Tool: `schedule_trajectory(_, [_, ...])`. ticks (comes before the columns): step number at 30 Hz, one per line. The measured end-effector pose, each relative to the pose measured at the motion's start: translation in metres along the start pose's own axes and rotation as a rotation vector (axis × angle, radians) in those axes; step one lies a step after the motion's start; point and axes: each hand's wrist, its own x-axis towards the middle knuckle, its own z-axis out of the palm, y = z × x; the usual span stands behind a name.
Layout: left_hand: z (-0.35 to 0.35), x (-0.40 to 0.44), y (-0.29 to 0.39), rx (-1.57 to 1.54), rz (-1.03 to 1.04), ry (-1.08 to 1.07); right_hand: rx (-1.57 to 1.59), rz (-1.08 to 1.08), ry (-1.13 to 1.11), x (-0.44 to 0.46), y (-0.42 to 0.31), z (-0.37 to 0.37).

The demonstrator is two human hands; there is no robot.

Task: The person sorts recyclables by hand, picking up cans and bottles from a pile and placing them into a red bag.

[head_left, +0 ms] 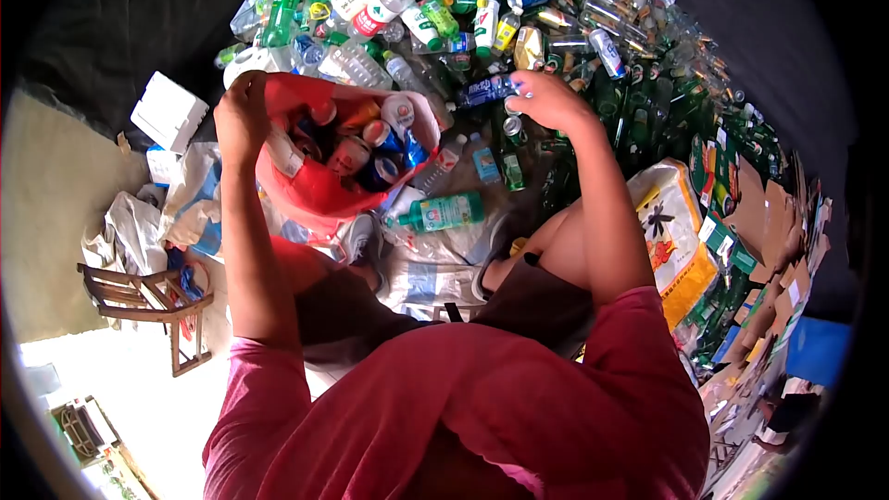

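Red bag (306,194) in left hand (243,111), one bottle (486,91) by right hand (553,102)

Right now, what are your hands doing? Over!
Left hand gripping red bag. Right hand at blue-labelled bottle, grip unclear. Loose bottles crowding the way.

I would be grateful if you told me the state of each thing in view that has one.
Red bag: mouth open, cans inside.
Left hand: closed on the bag's rim.
Right hand: at the blue-labelled bottle's end; grip unclear.
Blue-labelled bottle: on its side.
Green-labelled bottle: lying on its side.
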Motion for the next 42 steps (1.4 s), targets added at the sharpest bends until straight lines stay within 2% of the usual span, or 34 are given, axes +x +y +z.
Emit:
schedule_trajectory(2, [0.003,0.002,-0.001,-0.006,-0.015,0.001,-0.156,0.063,-0.045,-0.003,0.018,0.001])
schedule_trajectory(5, [0.008,0.006,0.002,-0.005,-0.012,0.017,-0.089,0.062,-0.165,-0.010,0.022,-0.001])
schedule_trajectory(7, [0.011,0.006,0.003,-0.001,-0.042,-0.007,-0.017,0.076,-0.149,-0.014,0.024,0.001])
schedule_trajectory(8, [0.015,0.008,-0.005,0.035,0.044,-0.005,0.003,0.058,-0.141,-0.014,0.025,0.001])
schedule_trajectory(13, [0.019,0.009,-0.001,0.015,0.003,-0.006,0.046,0.072,-0.173,-0.012,0.034,-0.014])
schedule_trajectory(16, [0.021,0.008,0.002,0.036,-0.030,0.012,0.084,0.120,-0.025,-0.010,0.045,-0.023])
schedule_trajectory(19, [0.025,0.007,0.003,0.011,0.003,-0.011,0.117,0.165,-0.008,-0.002,0.056,-0.016])
schedule_trajectory(21, [0.028,0.008,0.005,-0.008,0.083,-0.016,0.148,0.116,-0.082,0.017,0.073,-0.002])
schedule_trajectory(23, [0.029,0.010,0.011,-0.025,0.056,-0.031,0.284,0.265,-0.229,0.036,0.058,0.003])
schedule_trajectory(26, [0.033,0.012,0.020,-0.021,0.000,-0.046,0.308,0.391,-0.198,0.088,0.105,0.032])
schedule_trajectory(27, [0.033,0.014,0.020,-0.024,-0.004,-0.041,-0.034,0.405,-0.120,0.100,0.118,0.041])
schedule_trajectory(29, [0.037,0.013,0.020,-0.020,0.039,-0.047,-0.505,0.259,-0.037,0.123,0.176,0.072])
schedule_trajectory(32, [0.034,0.012,0.028,-0.019,0.007,-0.069,-0.406,0.304,-0.092,0.123,0.175,0.105])
schedule_trajectory(35, [0.036,0.014,0.033,-0.006,0.004,-0.091,-0.489,0.401,-0.196,0.131,0.191,0.149])
schedule_trajectory(38, [0.032,0.016,0.040,-0.036,-0.016,-0.131,-0.469,0.466,-0.180,0.134,0.189,0.175])
schedule_trajectory(39, [0.032,0.016,0.043,-0.024,-0.018,-0.131,-0.501,0.402,-0.206,0.132,0.193,0.182])
schedule_trajectory(41, [0.031,0.015,0.047,-0.023,-0.036,-0.157,-0.564,0.443,-0.106,0.128,0.193,0.196])
schedule_trajectory(42, [0.029,0.013,0.047,-0.019,-0.024,-0.169,-0.587,0.457,-0.161,0.132,0.194,0.196])
